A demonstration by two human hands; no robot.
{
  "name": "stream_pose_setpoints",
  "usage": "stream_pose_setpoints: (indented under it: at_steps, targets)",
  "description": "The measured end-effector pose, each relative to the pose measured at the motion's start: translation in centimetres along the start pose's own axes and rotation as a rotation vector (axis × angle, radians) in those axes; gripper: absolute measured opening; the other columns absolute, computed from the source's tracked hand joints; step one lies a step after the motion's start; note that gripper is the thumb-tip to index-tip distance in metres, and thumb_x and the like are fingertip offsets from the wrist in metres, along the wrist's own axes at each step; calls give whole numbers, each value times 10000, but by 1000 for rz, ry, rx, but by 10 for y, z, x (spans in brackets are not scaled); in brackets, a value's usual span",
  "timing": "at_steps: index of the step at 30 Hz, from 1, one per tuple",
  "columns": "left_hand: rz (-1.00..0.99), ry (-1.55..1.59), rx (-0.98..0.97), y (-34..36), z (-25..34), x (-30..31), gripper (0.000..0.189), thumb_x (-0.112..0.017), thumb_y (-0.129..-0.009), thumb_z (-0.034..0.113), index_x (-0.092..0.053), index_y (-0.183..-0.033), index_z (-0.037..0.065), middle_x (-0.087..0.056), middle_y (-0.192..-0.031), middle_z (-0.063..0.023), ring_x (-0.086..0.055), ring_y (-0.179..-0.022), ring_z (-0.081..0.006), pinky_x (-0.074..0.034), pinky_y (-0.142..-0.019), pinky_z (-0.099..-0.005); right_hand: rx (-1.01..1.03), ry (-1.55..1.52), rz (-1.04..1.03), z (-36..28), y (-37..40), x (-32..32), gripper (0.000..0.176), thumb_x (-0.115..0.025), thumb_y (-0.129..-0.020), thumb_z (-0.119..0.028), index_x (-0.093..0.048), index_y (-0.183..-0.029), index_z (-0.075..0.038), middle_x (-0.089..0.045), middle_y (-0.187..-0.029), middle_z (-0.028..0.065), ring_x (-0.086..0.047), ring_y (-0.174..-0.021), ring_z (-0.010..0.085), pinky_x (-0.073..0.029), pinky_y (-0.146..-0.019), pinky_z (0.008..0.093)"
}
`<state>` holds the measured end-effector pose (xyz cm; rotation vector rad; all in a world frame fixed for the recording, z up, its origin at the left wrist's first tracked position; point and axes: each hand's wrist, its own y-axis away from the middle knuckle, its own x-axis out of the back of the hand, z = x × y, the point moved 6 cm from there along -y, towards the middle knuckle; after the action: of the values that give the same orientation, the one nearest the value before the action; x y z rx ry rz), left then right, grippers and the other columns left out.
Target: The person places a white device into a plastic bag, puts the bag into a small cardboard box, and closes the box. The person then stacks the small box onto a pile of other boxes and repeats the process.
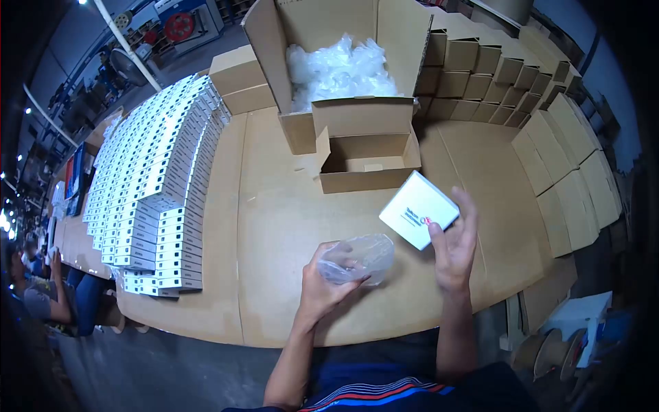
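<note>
My left hand (326, 281) is closed around a clear plastic bag (367, 257), its mouth spread toward the right. In my right hand (454, 247) is a flat white box (417, 209) with small dark and red print on its face, gripped at its right side by thumb and fingers. The box is tilted above the table, to the upper right of the bag and apart from it. Just beyond stands an open cardboard carton (371, 182) with its flaps up; a small pale piece lies on its floor.
A large cardboard box (268, 55) of crumpled clear bags (343, 69) stands at the back. Stacked white boxes (154, 178) fill the table's left side. Brown cartons (473, 69) line the back right, with more cartons (570, 178) at the right edge. A person (51, 295) sits far left.
</note>
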<state>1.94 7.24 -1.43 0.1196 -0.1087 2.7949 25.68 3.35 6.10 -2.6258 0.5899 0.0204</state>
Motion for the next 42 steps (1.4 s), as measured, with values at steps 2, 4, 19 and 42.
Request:
stream_pose_setpoints:
  at_steps: [2,4,19,42]
  targets:
    - [-3,11,22,3,-4,-2,526,-962,-702,108,-660,-1098,-63,-631,-1199,-125,-682,-1051,-194,-595,-888,-340,41,-65,-7,-6,-11,-7,524,-635,-955,87,-371,-1398,-9,-554,-1243,139,-606,-1090,161,-510,-981,297]
    - [-2,31,55,5,-4,-4,528,-956,-704,98,-660,-1112,-57,-650,-1168,-115,-687,-1032,-186,-594,-876,-339,54,-83,-9,-7,-17,-15,539,-675,-919,116,-368,-1337,-29,-545,-1192,124,-613,-1099,172,-527,-973,305]
    - [-12,-18,14,9,2,-2,567,-917,-760,135,-626,-1221,-21,-767,-1067,-154,-736,-1002,-196,-581,-894,-348,-72,-201,-364,4,-21,-51,284,-675,-998,-51,-457,-1179,-33,-527,-1050,55,-548,-949,90,-489,-831,248]
    - [135,450,94,8,-36,-3,490,-416,-1135,373,-571,-1348,-40,-675,-1216,-100,-620,-1108,-154,-495,-980,-323,-684,-478,-281,79,43,-39,286,-704,-988,-75,-572,-1235,-19,-692,-1115,95,-650,-1011,128,-532,-886,281]
